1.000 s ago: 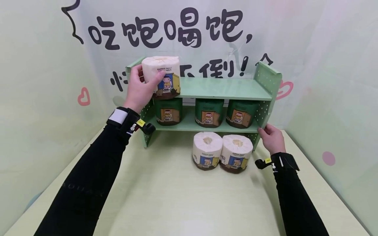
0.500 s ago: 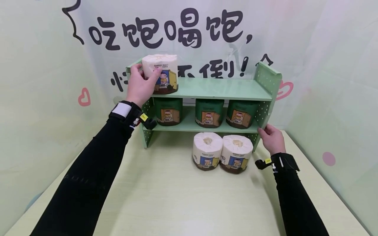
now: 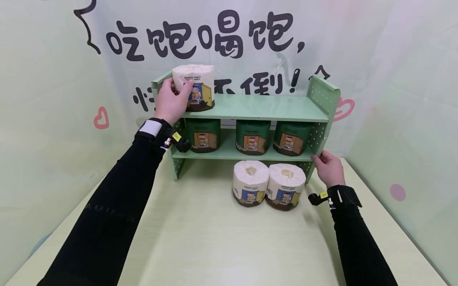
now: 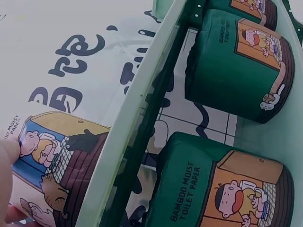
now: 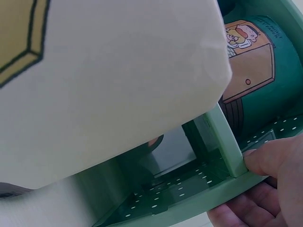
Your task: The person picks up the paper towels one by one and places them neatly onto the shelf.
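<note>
My left hand [image 3: 171,102] grips a white-wrapped toilet paper roll [image 3: 204,85] at the left end of the top board of a green two-tier shelf [image 3: 264,106]. The thumb lies across the roll's printed front; the fingers behind it are mostly hidden. In the left wrist view, the roll's dark base [image 4: 85,175] sits right at the board's edge. My right hand [image 3: 330,169] pinches the shelf's right side panel near the lower board, with the thumb [image 5: 262,158] on one face and fingers curled beneath in the right wrist view.
Several green toilet paper rolls [image 3: 252,137] stand along the lower board. Two white rolls stand side by side on the table [image 3: 222,242] before the shelf, a left one [image 3: 251,182] and a right one [image 3: 285,186]. Behind hangs a lettered backdrop [image 3: 200,39].
My left hand has moved the white roll slightly back and up, from in front of the top board's edge onto its left end. My right hand stays on the side panel.
</note>
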Motion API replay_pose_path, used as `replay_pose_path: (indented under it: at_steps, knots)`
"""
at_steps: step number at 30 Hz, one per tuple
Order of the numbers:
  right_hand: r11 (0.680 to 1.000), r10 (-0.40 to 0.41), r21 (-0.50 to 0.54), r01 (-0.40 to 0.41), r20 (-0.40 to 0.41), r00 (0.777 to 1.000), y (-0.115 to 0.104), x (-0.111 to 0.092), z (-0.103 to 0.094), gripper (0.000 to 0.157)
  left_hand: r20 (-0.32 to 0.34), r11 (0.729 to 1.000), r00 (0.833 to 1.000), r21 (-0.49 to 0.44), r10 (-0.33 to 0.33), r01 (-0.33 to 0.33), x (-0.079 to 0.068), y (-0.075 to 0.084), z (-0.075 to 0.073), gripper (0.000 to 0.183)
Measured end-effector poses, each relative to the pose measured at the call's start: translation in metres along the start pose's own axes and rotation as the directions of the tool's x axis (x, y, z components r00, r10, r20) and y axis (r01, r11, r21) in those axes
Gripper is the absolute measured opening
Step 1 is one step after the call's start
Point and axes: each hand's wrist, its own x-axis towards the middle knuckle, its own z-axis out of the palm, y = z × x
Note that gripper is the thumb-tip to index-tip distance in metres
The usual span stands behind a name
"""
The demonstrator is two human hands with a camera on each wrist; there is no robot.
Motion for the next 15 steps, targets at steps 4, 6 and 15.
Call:
replay_pose_path:
  at_steps: [4, 6, 15]
  knots:
    - [1.0, -0.004, -0.004, 0.004, 0.002, 1.0, 0.0, -0.001, 0.0, 0.045, 0.005, 1.0, 1.0, -0.004, 0.004, -0.004, 0.001, -0.002, 0.001, 0.076]
    - [1.0, -0.003, -0.003, 0.003, 0.003, 1.0, 0.0, -0.001, 0.0, 0.045, 0.007, 1.0, 1.0, -0.017, 0.005, -0.005, 0.001, -0.003, 0.002, 0.075]
    - [1.0, -0.009, -0.027, 0.008, -0.006, 1.0, 0.002, 0.001, 0.001, 0.045, -0.061, 0.99, 0.992, -0.076, 0.113, -0.117, -0.01, -0.01, 0.004, 0.067]
